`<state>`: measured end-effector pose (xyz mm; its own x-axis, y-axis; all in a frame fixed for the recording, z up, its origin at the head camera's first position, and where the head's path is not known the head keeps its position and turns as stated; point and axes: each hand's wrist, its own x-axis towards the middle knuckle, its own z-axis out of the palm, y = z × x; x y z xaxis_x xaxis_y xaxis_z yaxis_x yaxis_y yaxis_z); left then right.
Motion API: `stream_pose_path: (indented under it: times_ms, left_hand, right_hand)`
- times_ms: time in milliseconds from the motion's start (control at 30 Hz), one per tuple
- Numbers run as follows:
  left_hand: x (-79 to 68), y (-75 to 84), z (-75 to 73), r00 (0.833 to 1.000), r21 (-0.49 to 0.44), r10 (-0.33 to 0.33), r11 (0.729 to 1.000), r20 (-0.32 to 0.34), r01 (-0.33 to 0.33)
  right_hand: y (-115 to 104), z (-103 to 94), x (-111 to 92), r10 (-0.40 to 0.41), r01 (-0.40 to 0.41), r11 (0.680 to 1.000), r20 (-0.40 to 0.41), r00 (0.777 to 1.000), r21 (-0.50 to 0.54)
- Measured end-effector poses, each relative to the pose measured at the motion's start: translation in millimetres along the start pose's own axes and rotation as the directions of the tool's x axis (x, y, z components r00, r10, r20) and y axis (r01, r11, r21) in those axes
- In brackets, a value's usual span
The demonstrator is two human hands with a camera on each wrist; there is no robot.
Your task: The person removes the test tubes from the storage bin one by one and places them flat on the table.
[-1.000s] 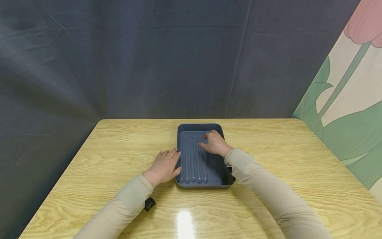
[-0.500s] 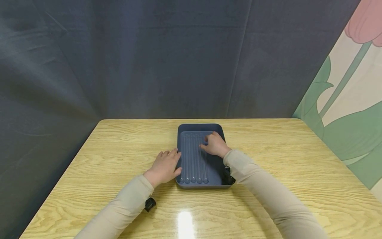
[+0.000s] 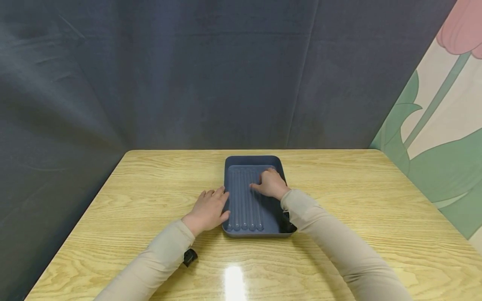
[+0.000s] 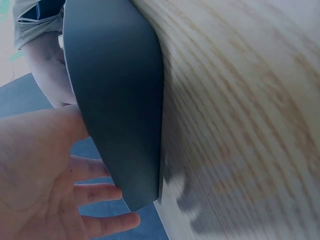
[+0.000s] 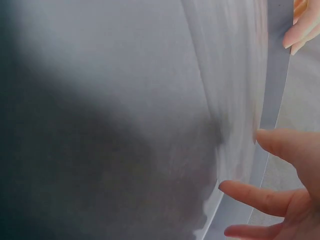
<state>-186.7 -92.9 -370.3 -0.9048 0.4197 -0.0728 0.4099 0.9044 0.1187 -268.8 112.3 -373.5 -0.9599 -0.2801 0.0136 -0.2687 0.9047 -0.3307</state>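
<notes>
Looking down at the table (image 3: 113, 209), we saw a dark blue tray (image 3: 272, 219) lying lengthwise, its short near side facing the person. Five clear tubes (image 3: 244, 200) lay inside it, side by side and close to its left wall; their long axes ran front to back, with the rounded ends pointing nearward. We found the left hand (image 3: 208, 210) at the tray's left rim, fingers straight and slightly spread, thumb over the edge, gripping nothing. The right hand (image 3: 272, 184) hung inside the tray over the right side of the row, with a wide gap between thumb and fingers; we saw nothing held there, though we could not tell whether the fingertips touched the tubes. This hand hid part of their far stretch from us, and a black device (image 3: 288, 224) below its wrist covered the near right corner. Behind, we saw a dark curtain (image 3: 207, 75); rightward, a flowered wall (image 3: 452, 167).
</notes>
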Motion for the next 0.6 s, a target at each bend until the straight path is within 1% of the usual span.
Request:
stream_pose_path:
  times_ms: [333,600]
  left_hand:
    - [-0.6,0.0,0.5,1.0,0.005,0.007,1.0,-0.012,-0.007]
    - [0.3,-0.4,2.3,1.0,-0.001,0.005,1.0,-0.017,-0.005]
  right_hand:
    - [-1.5,2.3,0.7,0.037,-0.037,0.999,0.014,0.999,0.013]
    - [0.3,4.7,1.8,0.0,0.0,1.0,-0.002,1.0,0.023]
